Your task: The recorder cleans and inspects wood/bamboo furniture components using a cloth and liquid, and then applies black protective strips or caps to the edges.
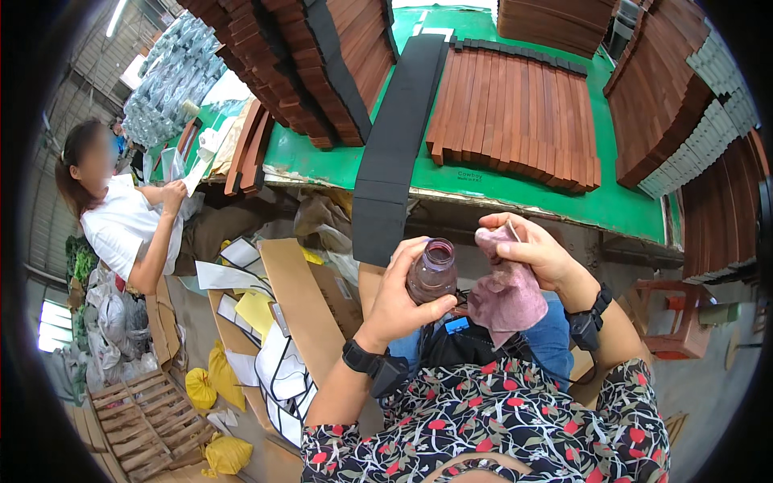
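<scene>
My left hand (399, 291) is wrapped round a small clear bottle (433, 272), whose uncapped mouth faces up and looks stained dark red. Close by on the right, my right hand (538, 256) pinches a pinkish-purple cloth (507, 296) that hangs down with darker stains on it. Bottle and cloth are apart, both held above my lap. Beyond them a long black strip (398, 153) lies over the table edge and slopes down toward me. A row of reddish-brown wooden slats (511, 117) with dark ends lies beside the strip.
Tall stacks of brown slats (660, 88) stand on the green-topped table (310, 161). At the left, a person in a white shirt (121, 229) handles white paper. A cardboard box (302, 298) with white sheets, yellow bags (228, 455), a wooden pallet (145, 419) and a reddish stool (672, 318) surround me.
</scene>
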